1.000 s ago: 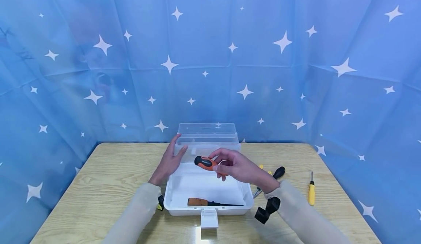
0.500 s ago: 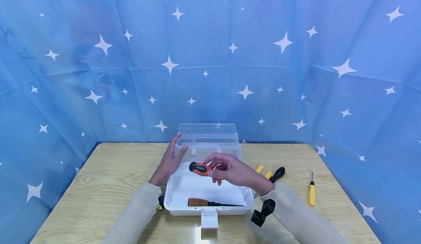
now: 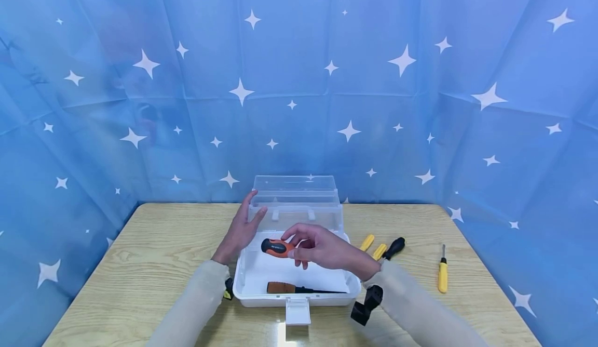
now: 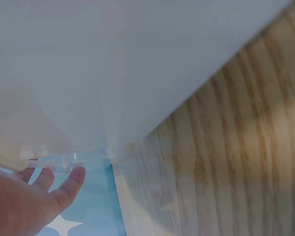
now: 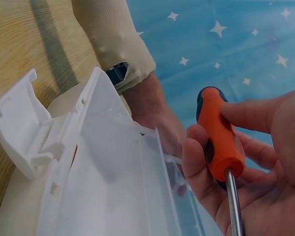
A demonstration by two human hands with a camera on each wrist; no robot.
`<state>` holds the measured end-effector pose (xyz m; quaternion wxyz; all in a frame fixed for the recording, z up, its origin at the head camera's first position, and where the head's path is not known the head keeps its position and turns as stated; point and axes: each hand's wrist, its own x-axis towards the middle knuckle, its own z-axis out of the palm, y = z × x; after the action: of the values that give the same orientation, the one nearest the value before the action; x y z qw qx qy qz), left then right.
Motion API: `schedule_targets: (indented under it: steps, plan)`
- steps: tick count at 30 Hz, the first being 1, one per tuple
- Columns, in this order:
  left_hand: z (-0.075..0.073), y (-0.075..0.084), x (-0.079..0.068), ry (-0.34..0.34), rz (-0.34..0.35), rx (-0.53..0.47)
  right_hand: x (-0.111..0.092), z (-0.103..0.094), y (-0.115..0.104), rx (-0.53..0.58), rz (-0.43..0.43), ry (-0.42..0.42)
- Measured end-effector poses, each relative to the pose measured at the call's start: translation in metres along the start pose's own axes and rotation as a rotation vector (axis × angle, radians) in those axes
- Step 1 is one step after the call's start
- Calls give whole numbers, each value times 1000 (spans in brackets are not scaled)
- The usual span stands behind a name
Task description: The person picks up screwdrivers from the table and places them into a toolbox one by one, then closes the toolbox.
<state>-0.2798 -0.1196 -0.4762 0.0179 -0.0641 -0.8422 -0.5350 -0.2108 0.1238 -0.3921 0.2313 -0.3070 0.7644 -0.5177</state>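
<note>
Wood tbl (image 3: 149, 269); R hand (image 3: 320, 245) grips orng screwdriver (image 3: 276, 248).

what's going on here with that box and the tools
A person's right hand holds an orange-and-black screwdriver above an open white box. Their left hand is at the left edge of its raised clear lid. A brown-handled tool lies inside, along the front wall. On the table to the right are a black-handled tool, two yellow handles and, farther right, a yellow screwdriver.
</note>
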Motion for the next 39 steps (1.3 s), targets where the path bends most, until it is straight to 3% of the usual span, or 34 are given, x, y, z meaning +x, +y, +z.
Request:
schedule_targets:
  steps: [8, 39]
  plan:
    - [0, 1, 0, -9, -25, -1, 4, 5, 3, -25, 30, -12]
    - [-2, -3, 0, -15, 4, -43, 12, 26, 29, -65, 93, -92]
